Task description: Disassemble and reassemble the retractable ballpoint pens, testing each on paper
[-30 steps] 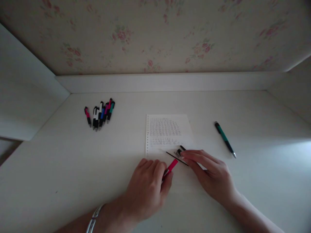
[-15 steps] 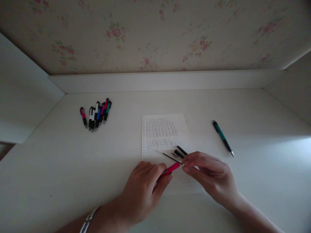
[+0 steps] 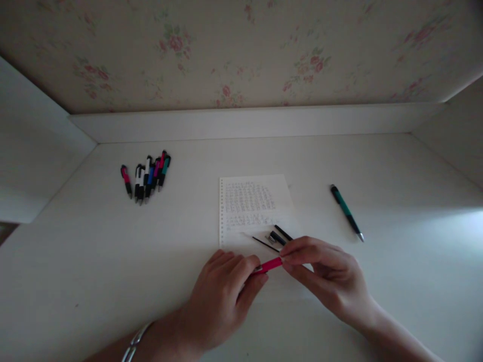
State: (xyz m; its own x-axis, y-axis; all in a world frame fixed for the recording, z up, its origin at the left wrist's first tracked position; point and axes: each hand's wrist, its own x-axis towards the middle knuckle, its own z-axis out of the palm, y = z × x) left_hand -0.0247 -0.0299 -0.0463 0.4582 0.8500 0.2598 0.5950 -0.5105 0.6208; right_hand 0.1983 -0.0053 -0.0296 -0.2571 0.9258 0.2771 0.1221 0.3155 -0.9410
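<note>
My left hand (image 3: 226,296) is closed around a bright pink pen barrel (image 3: 270,265), whose far end sticks out to the right. Thumb and fingertips of my right hand (image 3: 324,271) pinch at that end; what they hold there is mostly hidden. Just beyond the barrel lies a thin black refill (image 3: 265,244), its right end running behind my right fingers. Past it are a black pen part with a metal clip (image 3: 277,238) and a black tube-like part (image 3: 283,232), both partly covered by my right hand.
Under the loose parts is a handwritten sheet of ring-hole paper (image 3: 260,181). A green and black pen (image 3: 346,211) lies to the right. Several coloured pens (image 3: 151,176) are grouped at the left, with a pink pen (image 3: 126,181) beside them. A papered wall stands behind the white desk.
My right fingertips have come up against the end of the pink barrel; a small pale bit visible between them before is now mostly hidden. The view has shifted slightly.
</note>
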